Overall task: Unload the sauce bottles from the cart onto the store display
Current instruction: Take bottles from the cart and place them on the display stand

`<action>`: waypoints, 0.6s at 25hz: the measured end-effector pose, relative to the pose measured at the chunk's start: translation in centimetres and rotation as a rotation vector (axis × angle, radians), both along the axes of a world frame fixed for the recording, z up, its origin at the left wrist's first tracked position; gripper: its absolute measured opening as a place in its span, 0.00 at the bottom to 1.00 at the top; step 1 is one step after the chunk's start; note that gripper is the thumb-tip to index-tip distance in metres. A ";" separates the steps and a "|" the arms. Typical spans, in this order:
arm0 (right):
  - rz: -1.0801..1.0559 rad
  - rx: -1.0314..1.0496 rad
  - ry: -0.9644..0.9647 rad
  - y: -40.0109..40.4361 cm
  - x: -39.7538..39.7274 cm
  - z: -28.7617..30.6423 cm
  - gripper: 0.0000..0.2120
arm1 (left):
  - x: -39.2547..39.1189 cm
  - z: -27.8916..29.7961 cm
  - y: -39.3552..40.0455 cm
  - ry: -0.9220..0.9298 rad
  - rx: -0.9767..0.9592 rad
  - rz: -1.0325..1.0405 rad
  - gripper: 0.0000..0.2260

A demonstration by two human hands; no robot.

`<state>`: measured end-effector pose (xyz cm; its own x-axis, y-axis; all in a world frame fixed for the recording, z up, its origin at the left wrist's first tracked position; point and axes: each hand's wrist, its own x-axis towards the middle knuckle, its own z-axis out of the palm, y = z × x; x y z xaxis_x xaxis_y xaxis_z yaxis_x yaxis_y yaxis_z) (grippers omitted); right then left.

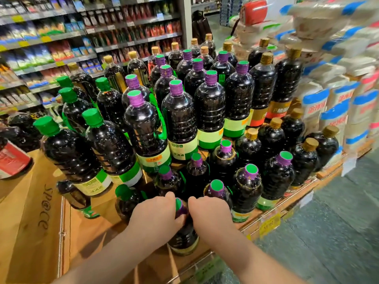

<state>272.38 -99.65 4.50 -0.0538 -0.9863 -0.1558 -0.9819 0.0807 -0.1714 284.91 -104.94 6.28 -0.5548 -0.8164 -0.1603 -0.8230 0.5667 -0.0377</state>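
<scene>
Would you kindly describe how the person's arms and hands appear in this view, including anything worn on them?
Both forearms come in bare from the bottom edge, with no sleeve in view. The left hand and the right hand wear no gloves, and no watch, ring or bracelet shows on the parts visible. The fingertips are mostly hidden, so nails cannot be judged.

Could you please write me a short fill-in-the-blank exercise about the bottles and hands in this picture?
1. The bottle between the left hand and the right hand has a purple neck and a ____ cap top.
2. That bottle stands at the ____ edge of the display, nearest the camera.
3. The bottles at the back right, such as one there, have ____ caps.
4. The big bottle at the left front has an all-____ cap.

Missing words: green; front; gold; green
</scene>
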 end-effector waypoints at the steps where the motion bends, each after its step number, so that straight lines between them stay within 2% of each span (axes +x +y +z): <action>1: -0.010 -0.023 0.012 0.5 0.3 0.1 0.07 | 0.4 0.4 0.5 -0.017 -0.084 -0.056 0.16; 3: -0.025 -0.085 0.055 1.6 1.0 0.5 0.07 | 1.2 1.4 1.6 0.018 -0.199 -0.161 0.15; 6: -0.107 -0.146 0.063 3.5 2.2 1.2 0.07 | 2.0 2.5 3.0 0.070 -0.221 -0.304 0.10; 9: -0.223 -0.204 0.108 6.9 4.1 1.8 0.20 | 3.2 2.9 3.7 0.155 -0.256 -0.550 0.12; 13: -0.412 -0.218 0.244 12.0 7.7 2.1 0.16 | 4.9 4.0 7.1 0.100 -0.209 -0.707 0.13; 15: -0.570 -0.203 0.292 15.5 10.2 2.5 0.10 | 6.8 3.9 8.9 0.072 -0.168 -0.791 0.16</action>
